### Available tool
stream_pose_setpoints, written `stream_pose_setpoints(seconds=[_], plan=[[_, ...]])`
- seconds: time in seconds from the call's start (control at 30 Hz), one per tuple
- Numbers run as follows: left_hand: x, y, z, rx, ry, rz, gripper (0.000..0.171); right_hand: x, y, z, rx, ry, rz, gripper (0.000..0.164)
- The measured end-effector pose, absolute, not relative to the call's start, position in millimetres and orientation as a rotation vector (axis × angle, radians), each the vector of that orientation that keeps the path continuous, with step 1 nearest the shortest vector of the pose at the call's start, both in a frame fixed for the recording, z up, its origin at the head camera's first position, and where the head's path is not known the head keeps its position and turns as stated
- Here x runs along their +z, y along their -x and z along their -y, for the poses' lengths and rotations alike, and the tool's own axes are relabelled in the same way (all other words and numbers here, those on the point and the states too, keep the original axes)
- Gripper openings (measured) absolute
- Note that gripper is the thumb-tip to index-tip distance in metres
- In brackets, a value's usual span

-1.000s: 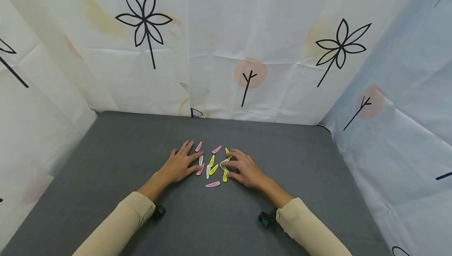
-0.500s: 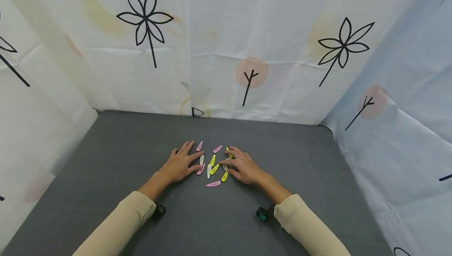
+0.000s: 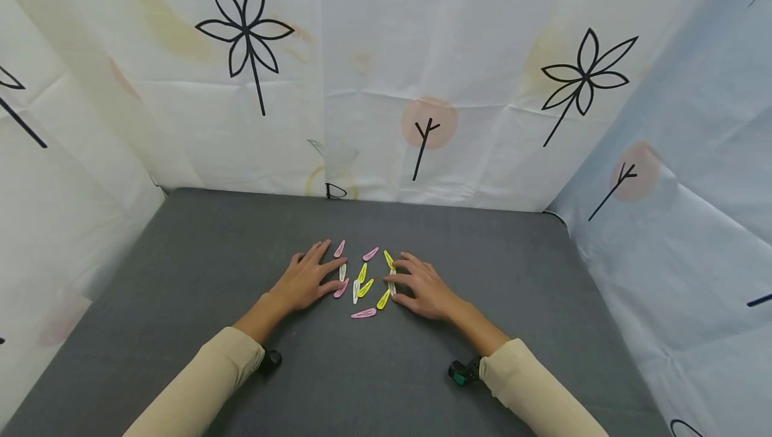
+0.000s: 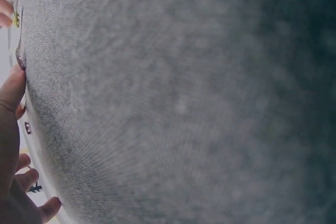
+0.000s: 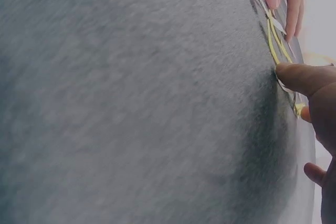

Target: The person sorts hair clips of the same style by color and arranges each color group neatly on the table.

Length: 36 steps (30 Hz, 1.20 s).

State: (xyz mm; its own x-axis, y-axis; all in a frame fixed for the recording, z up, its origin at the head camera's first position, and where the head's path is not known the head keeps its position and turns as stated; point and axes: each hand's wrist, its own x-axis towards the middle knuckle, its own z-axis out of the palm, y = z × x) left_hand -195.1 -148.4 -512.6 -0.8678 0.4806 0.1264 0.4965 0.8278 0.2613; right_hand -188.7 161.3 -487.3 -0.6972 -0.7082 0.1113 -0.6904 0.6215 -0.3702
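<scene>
My left hand [image 3: 300, 286] lies spread on the grey table. Its thumb touches a pink snap hair clip [image 3: 342, 287], and its fingertips reach a white hair clip [image 3: 343, 273]. The left wrist view shows that thumb [image 4: 14, 87] against a clip's end. On the other side my right hand [image 3: 429, 295] has its fingers bent loosely over another white clip [image 3: 392, 283], partly hidden. Beside those fingertips are two yellow clips, one farther back [image 3: 389, 259] and one nearer [image 3: 383, 299]. In the right wrist view the right thumb [image 5: 296, 77] touches a yellow clip [image 5: 277, 43].
Between the hands lie two yellow clips [image 3: 365, 288] and a white clip [image 3: 356, 292]. More pink clips lie behind [image 3: 370, 254] and in front [image 3: 364, 314]. The dark grey table [image 3: 362, 383] meets patterned white cloth walls [image 3: 374, 55].
The right-hand white clip has turned more upright and shifted right with my right hand. The nearer yellow clip has tilted, and more of the farther one shows. My left hand stays put.
</scene>
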Motion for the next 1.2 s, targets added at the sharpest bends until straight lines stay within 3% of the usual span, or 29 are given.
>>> stream_pose_setpoints(seconds=[1.2], plan=[[-508, 191, 179, -0.509, 0.814, 2.898, 0.056, -499, 180, -184, -0.732, 1.144, -2.874, 0.048]])
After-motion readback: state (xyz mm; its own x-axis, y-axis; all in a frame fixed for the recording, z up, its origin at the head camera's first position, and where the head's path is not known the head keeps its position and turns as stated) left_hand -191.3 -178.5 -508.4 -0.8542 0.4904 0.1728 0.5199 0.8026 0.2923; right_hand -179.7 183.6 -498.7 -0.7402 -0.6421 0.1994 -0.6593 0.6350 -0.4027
